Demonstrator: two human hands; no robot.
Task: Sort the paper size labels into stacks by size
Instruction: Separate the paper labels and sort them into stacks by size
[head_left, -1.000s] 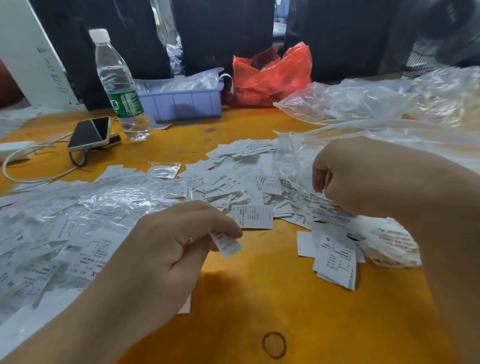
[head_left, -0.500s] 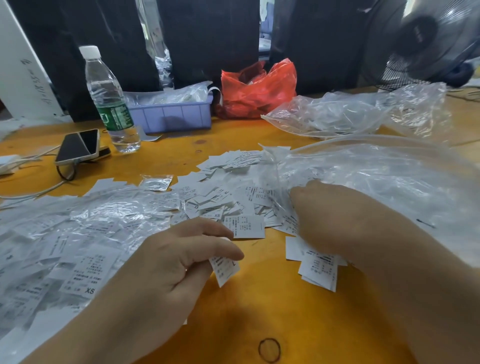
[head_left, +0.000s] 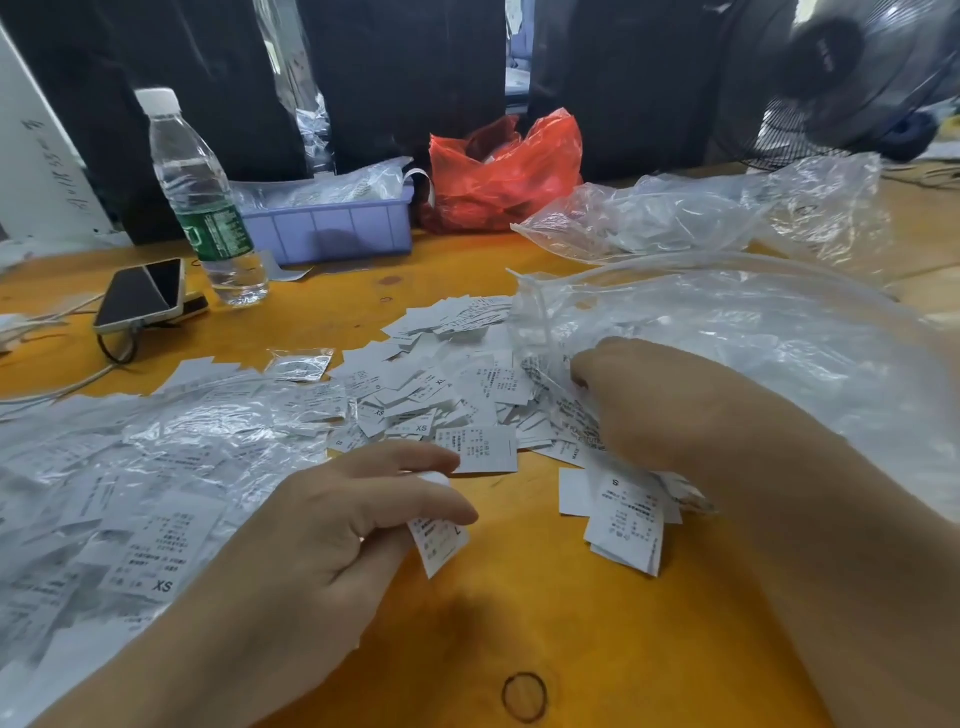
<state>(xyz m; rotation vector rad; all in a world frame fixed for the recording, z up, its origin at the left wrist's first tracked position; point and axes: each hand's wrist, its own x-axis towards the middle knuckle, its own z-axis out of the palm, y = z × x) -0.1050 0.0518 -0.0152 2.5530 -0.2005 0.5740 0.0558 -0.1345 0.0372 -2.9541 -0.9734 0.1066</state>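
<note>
1. Pinched between the thumb and forefinger of the left hand (head_left: 317, 540) is a small bundle of labels (head_left: 439, 540), held just above the orange table (head_left: 545, 613); the top one shows an "L".
2. Over at the heap, the right hand (head_left: 649, 410) rests knuckles-up on the loose pile of labels (head_left: 447, 395) at the mouth of a clear plastic bag (head_left: 753, 332); its fingertips are curled under and hidden, so whether they hold anything cannot be told.
3. Just below the right wrist lies a small stack marked "S" (head_left: 626, 514).
4. Left of the pile, more labels, one reading "XS", lie under a crumpled plastic sheet (head_left: 130, 467).
5. Farther back stand a water bottle (head_left: 202, 202), a phone (head_left: 140, 296), a purple bin (head_left: 332, 228) and a red bag (head_left: 504, 176).
6. A black hair tie (head_left: 524, 696) lies on the near table edge.
</note>
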